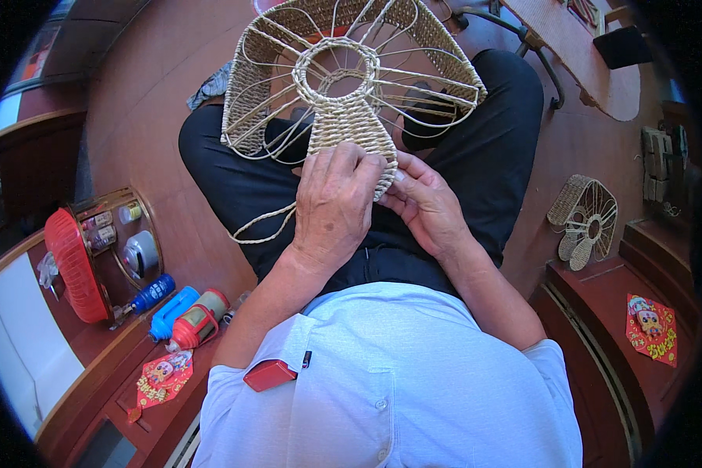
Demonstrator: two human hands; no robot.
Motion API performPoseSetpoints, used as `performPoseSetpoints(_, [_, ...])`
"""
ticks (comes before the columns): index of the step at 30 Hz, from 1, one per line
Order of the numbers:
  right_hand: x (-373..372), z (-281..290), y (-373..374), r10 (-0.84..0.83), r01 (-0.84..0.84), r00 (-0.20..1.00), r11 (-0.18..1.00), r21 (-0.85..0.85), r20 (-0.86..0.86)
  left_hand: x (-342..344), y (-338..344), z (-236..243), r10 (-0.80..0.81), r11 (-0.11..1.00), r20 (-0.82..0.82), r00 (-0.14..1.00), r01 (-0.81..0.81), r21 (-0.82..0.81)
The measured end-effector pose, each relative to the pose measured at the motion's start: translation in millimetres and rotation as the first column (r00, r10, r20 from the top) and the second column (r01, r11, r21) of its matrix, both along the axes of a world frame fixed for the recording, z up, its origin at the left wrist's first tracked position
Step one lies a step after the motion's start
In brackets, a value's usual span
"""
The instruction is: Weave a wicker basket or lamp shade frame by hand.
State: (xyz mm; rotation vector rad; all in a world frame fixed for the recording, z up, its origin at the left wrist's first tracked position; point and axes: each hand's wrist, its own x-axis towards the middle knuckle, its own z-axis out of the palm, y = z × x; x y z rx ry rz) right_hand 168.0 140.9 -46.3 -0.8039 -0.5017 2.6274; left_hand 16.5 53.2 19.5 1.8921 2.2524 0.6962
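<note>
Left hand (335, 191) grips, right hand (425, 204) pinches the neck (347, 129), frame centre!
Ring (302, 76) looks finished; a loose strand (267, 214) seemingly remains.

We grip the wickerwork (349, 129) with our left hand (334, 199) and right hand (427, 204); a strand (251, 242) loops left over our trousers (515, 101).

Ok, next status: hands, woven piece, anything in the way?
Left hand over the woven panel; right hand at its right edge. Panel joined to the ring. Looped strand at left; no visible obstruction.

the woven frame (351, 129) looks rough, matt, straw-like.
</note>
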Motion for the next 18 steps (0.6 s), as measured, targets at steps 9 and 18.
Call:
performPoseSetpoints(9, [-8.6, 2.0, 2.1, 0.016, -0.024, 0.993, 0.998, 0.061, 0.119, -5.7, 1.1, 8.2, -0.020, 0.997, 0.076, 0.997, 0.026, -0.075])
performPoseSetpoints(18, [128.8, 27.2, 76.5, -0.445, 0.120, 0.868, 0.617, 0.778, 0.220, 13.1, 30.0, -6.4, -0.074, 0.991, 0.046, 0.996, 0.069, 0.111])
